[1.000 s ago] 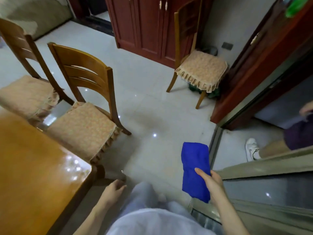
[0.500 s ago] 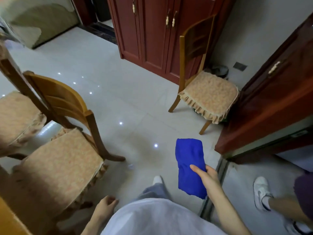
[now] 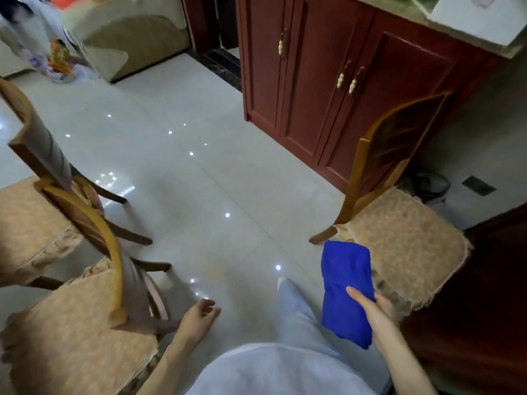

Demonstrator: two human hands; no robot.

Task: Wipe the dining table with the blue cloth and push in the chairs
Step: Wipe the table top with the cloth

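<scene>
A: Head view, item one?

B: Blue cloth [image 3: 346, 289], folded, hanging from the right hand [image 3: 373, 312]; thumb across its front, fingers closed behind it. It is carried over the floor, just in front of the cushioned chair by the cabinet [image 3: 399, 223].

A: Item two?

B: Left hand [image 3: 199, 316], empty, fingers loosely curled and half open, just beside the back rail of the near chair [image 3: 85, 295]; contact probably absent, though blur makes that hard to confirm.

A: Further chairs?

B: Far-left chair [image 3: 34, 195], behind the near one. All three appear pulled out. Dining table: not in view.

A: Remaining entries?

B: Red wooden cabinet [image 3: 328, 89], glossy tiled floor [image 3: 185, 181], the person's leg stepping forward.

A: Risks?

B: Cloth pinched near one end only; a swing of the arm could let it slip to the floor. Near chair crowds the walking path, so a knee or hip may catch it. On this polished tile a one-handed shove could make the chair skid crooked.
</scene>
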